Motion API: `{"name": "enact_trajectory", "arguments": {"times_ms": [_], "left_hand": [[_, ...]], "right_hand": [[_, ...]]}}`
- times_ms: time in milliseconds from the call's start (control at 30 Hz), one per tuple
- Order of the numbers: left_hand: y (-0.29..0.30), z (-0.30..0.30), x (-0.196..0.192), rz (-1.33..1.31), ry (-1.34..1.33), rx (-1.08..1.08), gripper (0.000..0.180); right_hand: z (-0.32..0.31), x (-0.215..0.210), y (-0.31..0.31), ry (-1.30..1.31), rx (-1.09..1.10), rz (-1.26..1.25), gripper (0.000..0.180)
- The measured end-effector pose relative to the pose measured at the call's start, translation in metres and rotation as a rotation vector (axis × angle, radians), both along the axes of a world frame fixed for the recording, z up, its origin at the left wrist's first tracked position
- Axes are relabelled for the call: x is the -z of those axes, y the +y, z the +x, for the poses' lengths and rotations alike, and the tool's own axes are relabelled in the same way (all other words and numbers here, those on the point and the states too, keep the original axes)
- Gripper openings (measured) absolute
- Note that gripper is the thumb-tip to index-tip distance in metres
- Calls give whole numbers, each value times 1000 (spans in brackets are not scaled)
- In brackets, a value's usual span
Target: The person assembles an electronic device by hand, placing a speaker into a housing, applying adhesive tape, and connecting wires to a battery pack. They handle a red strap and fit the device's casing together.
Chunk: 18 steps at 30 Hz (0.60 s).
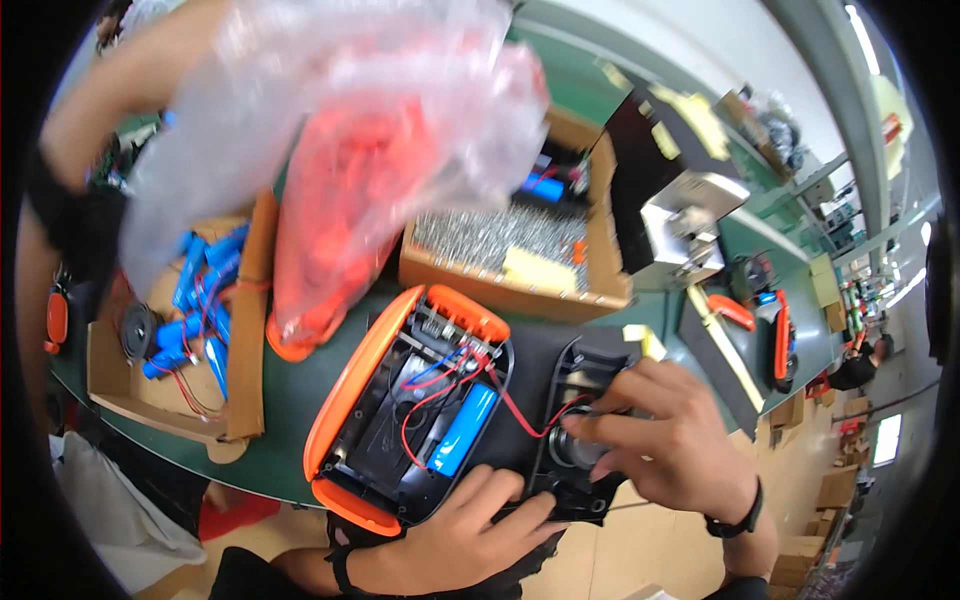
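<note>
An orange and black device housing (335, 400) lies opened on the table, with a blue cylindrical battery (464, 430) and red and blue wires inside. Beside it on the right is a black plastic cover (540, 478), joined to it by a red wire (512, 408). My left hand (465, 540) rests at the near edge, fingers stretched out between housing and cover. Over the cover, my right hand (675, 435) has its fingertips curled on a round speaker (566, 450) seated in it. Part of the speaker is hidden by those fingers.
Another person's arm (130, 80) reaches in from the left beside a clear plastic bag (340, 180) of orange parts. A cardboard box (250, 350) holds several blue batteries. Behind stands a box of screws (470, 240). A metal fixture (685, 230) stands at the right.
</note>
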<state>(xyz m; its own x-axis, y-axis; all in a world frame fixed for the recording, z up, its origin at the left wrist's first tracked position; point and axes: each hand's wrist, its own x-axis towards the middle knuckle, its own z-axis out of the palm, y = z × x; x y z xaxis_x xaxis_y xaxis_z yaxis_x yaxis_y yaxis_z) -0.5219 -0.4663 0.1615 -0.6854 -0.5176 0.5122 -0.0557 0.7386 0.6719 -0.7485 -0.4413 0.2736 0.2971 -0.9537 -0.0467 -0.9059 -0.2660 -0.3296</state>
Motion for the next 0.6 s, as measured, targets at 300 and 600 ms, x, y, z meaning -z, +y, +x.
{"name": "enact_trajectory", "arguments": {"times_ms": [300, 600], "left_hand": [[2, -4, -2, -174, 53, -89, 35], [13, -19, -26, -266, 179, -28, 39]], "right_hand": [[-36, -47, -13, 4, 201, -390, 27], [-179, -81, -118, 65, 461, -466, 28]]}}
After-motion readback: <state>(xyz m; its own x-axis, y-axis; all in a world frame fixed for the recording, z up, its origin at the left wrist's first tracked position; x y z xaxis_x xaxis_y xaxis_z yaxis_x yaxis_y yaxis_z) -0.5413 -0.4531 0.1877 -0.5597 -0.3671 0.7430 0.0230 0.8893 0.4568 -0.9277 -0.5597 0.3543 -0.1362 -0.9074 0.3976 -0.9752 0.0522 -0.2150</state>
